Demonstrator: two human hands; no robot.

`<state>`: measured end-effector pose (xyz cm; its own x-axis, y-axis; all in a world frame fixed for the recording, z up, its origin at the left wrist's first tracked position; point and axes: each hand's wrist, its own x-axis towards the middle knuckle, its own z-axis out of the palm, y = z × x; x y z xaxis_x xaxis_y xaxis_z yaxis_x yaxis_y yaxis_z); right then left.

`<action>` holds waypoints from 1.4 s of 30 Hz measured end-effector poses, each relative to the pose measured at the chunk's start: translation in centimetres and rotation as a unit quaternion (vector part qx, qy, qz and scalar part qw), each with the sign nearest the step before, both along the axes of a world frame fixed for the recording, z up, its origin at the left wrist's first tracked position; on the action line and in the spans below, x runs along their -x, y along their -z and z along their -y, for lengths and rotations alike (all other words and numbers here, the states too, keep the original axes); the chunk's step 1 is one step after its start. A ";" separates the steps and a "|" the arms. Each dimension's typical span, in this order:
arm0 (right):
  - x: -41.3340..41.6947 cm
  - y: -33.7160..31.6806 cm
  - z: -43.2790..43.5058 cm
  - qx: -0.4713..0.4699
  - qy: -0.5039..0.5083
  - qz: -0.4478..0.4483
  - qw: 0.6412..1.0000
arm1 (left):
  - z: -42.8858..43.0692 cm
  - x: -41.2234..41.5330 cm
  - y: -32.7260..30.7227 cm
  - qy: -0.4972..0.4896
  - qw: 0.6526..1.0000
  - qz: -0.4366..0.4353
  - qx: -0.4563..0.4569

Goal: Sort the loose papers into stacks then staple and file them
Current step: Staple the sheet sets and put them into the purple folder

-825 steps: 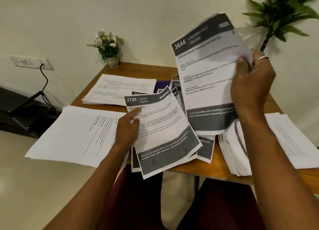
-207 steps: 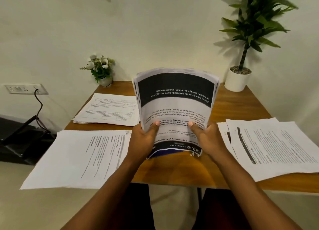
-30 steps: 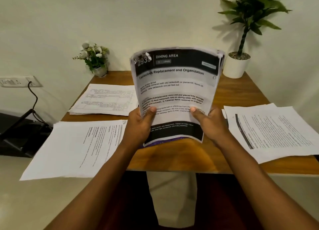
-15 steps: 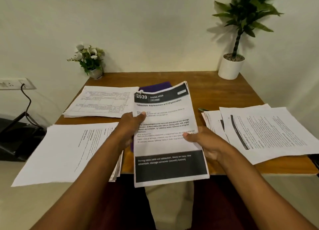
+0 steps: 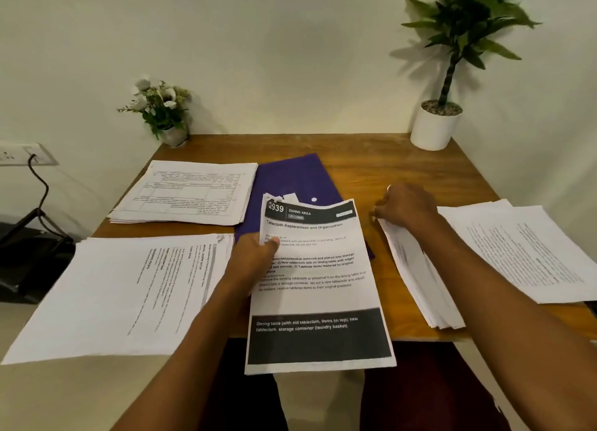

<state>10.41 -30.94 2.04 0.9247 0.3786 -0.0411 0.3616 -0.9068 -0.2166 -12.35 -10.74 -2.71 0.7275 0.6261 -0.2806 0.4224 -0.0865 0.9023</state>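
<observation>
My left hand (image 5: 255,256) grips the left edge of a stack of dark-banded sheets (image 5: 319,295), thumb on top. The top page reads "2939 Dining Area". The stack lies flat over a purple folder (image 5: 290,178) and juts past the table's near edge. My right hand (image 5: 407,207) is off that stack, with its fingers curled down at the far end of a fanned white stack (image 5: 416,275). What lies under those fingers is hidden.
On the wooden table (image 5: 371,159) lie a text stack at near left (image 5: 129,295), a form stack at far left (image 5: 190,191) and loose sheets at far right (image 5: 523,249). A flower pot (image 5: 172,133) and a potted plant (image 5: 434,126) stand at the back corners.
The dark-banded stack came down from upright to flat on the folder. My right hand let go of it and moved right to the top of the fanned stack.
</observation>
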 end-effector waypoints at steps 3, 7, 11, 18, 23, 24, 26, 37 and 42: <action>-1.1 0.9 -1.2 0.036 -0.005 -0.021 0.999 | -0.1 0.1 0.1 0.005 1.000 0.007 0.000; -2.0 1.6 -2.2 0.033 0.006 0.009 0.999 | -0.1 0.0 -0.2 0.012 1.000 0.000 -0.014; -2.0 2.2 -2.5 -0.084 -0.020 0.027 0.996 | -0.2 0.0 -0.2 0.016 1.000 -0.002 -0.021; -0.8 -0.5 -3.8 -0.586 0.050 -0.127 0.799 | -0.1 0.0 -0.4 0.019 1.000 0.002 -0.009; 1.5 -1.7 -6.1 -0.722 0.080 -0.397 0.561 | -0.2 0.1 -0.4 0.021 1.000 -0.003 -0.007; 2.2 -1.6 -6.6 -0.712 0.086 -0.424 0.553 | -0.2 0.1 -0.4 0.023 1.000 -0.003 -0.009; 3.6 -0.9 -7.5 -0.681 0.114 -0.462 0.557 | -0.1 0.1 -0.5 0.024 1.000 -0.004 -0.012; 7.3 0.4 -8.2 -0.595 0.208 -0.541 0.557 | -0.3 0.0 -0.2 0.021 1.000 0.008 -0.021; 7.9 -0.2 -7.6 -0.602 0.195 -0.594 0.496 | -0.3 -0.1 0.0 0.021 0.999 0.015 -0.024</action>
<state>2.51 -23.36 2.26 0.5305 0.5918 -0.6069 -0.8229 0.1877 -0.5363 -12.26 -10.47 -2.71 0.7610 0.6069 -0.2294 0.3911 -0.1469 0.9086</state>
